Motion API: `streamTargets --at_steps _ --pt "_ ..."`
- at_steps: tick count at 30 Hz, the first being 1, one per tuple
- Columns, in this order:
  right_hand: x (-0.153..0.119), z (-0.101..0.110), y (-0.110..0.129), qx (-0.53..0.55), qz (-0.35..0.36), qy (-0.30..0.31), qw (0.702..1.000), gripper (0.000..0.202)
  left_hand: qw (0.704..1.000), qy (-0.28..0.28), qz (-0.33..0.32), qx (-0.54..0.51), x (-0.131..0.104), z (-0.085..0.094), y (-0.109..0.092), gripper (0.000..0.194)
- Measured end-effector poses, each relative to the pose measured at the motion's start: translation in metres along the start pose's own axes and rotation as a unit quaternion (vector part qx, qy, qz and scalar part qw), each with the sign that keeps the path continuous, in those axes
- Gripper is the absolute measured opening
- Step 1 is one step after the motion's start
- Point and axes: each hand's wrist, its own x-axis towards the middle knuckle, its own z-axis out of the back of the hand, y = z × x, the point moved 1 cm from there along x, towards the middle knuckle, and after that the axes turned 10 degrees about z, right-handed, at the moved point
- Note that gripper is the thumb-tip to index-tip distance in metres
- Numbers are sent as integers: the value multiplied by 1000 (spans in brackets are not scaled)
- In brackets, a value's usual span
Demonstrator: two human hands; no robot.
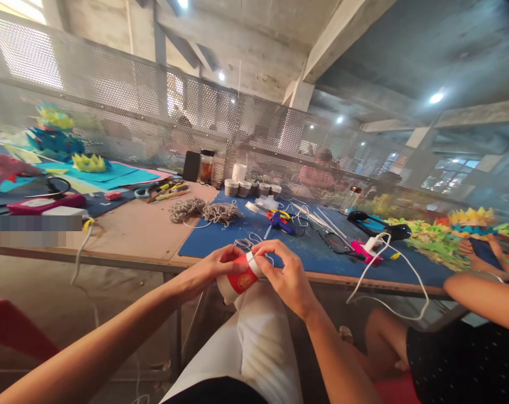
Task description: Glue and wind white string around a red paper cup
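Observation:
A red and white paper cup (243, 275) with a gold emblem is held tilted above my lap. My left hand (221, 266) is closed around its side, thumb and fingers on the red wall. At the cup's white end, my right hand (282, 272) has thumb and index finger pinched together; whatever is between the fingertips is too small to make out. Just beyond both hands, a loop of thin pale cord (248, 242) lies on the blue mat (208, 238). Farther back are a blue glue gun (281, 223) and tangled bundles of grey-beige cord (218, 213).
Several small cups (231, 188) stand by the mesh partition (132, 106), near a jar (207, 166). Pliers (174, 186) lie left. A black lamp (378, 225) and pink power block with a white cable (368, 251) lie right. Another person's arm (485, 292) is at far right, near a phone.

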Motion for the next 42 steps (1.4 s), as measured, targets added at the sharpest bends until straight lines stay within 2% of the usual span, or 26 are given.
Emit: streamTargets --at_steps 4,8,14,19,22,25,26,28,29,30,34,36,38,40,42 --pt "-7 -13 -2 51 -32 -28 998 8 999 -42 -12 -13 -1 -1 -5 40" --pt "-9 -22 -5 50 -16 -70 996 9 998 -62 -21 -24 -2 -1 -10 42" --pt "-10 -29 -11 60 -8 -89 994 9 996 -81 -21 -32 -1 -3 -10 45" --pt "-14 -41 -14 34 5 -139 990 11 993 -88 -60 -42 -3 -7 -11 40" --pt "-16 -43 -17 14 5 -179 984 10 983 -150 -104 -12 -9 -4 -7 45" --pt "-15 -41 -20 9 -4 -217 976 10 937 -297 -180 26 -17 -2 3 45" --pt "-14 -40 -21 10 -5 -226 974 9 929 -316 -188 24 -20 -3 7 44" --pt "-13 -41 -21 17 -2 -237 971 9 951 -259 -167 -6 -21 -12 13 41" --pt "-12 -43 -21 23 -2 -240 970 9 962 -219 -162 -32 -21 -18 14 43" --pt "-12 -45 -20 30 -2 -243 970 9 963 -202 -167 -61 -21 -24 14 48" --pt "-14 -55 -17 42 -5 -257 966 8 940 -246 -194 -139 -16 -41 8 71" --pt "-15 -60 -17 39 -7 -254 966 9 936 -254 -204 -137 -15 -43 6 75" --pt "-17 -62 -17 40 -16 -241 970 9 943 -238 -203 -112 -14 -42 6 60" --pt "-18 -61 -17 40 -28 -219 974 9 951 -219 -194 -94 -15 -38 7 36" --pt "-18 -56 -14 35 -34 -193 980 9 953 -213 -190 -98 -16 -32 7 24"
